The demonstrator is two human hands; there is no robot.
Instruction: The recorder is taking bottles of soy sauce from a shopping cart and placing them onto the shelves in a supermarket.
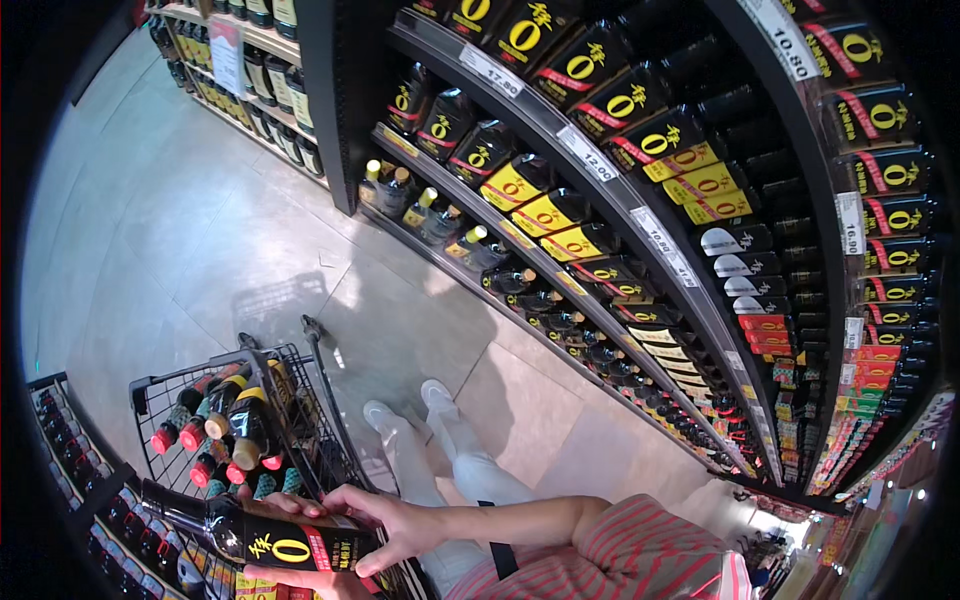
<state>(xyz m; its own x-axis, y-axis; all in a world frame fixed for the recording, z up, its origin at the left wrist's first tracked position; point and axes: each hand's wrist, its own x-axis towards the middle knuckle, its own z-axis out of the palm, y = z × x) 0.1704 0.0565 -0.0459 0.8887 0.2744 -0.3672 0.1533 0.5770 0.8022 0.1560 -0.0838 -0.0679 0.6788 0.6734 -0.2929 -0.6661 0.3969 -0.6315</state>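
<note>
A dark glass bottle (285,541) with a black, red and yellow label lies tilted between both hands at the bottom of the head view, its neck pointing left. Around its base end, on the right, curls my right hand (379,525). My left hand (300,577) supports the bottle from below and behind, with fingertips showing above it; the bottle hides much of this hand. Just beyond the bottle stands a black wire shopping cart (161,386), holding several dark bottles (251,424) with red, tan and yellow caps or bands.
Long shelves (555,135) of bottles with price tags run along the right. Another bottle rack (262,82) stands at upper left, and more shelved bottles (64,442) line the lower left. Tiled floor (187,225) lies between them, with my shoes (435,394) beside the cart.
</note>
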